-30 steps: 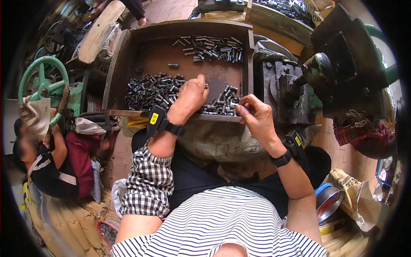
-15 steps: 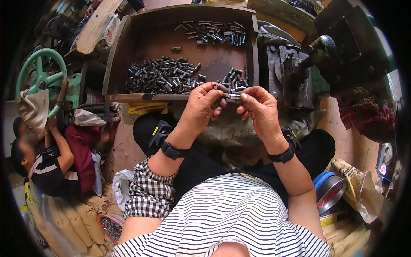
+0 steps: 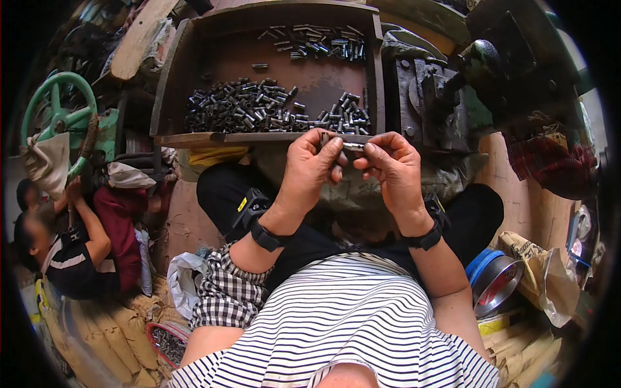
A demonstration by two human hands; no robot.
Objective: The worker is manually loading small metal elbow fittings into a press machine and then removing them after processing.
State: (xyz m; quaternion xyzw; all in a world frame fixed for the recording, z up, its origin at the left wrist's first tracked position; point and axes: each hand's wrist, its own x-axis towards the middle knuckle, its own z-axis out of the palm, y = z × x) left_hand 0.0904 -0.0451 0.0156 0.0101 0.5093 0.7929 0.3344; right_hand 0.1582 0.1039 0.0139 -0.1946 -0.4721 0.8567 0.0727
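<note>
- Dark printing marks the brown paper bag (image 3: 527, 262) at right; red printing shows inside the round metal container (image 3: 508, 288) beside it; a yellow label (image 3: 242, 204) sits on the device at the left wrist.
- A second ago the hands were apart at the wooden box (image 3: 194, 139); now they meet by its near rim.
- There, between them, lies a slim, shiny metal piece (image 3: 352, 147), roughly level.
- The left hand (image 3: 314, 161) and right hand (image 3: 393, 168) pinch it from either side.
</note>
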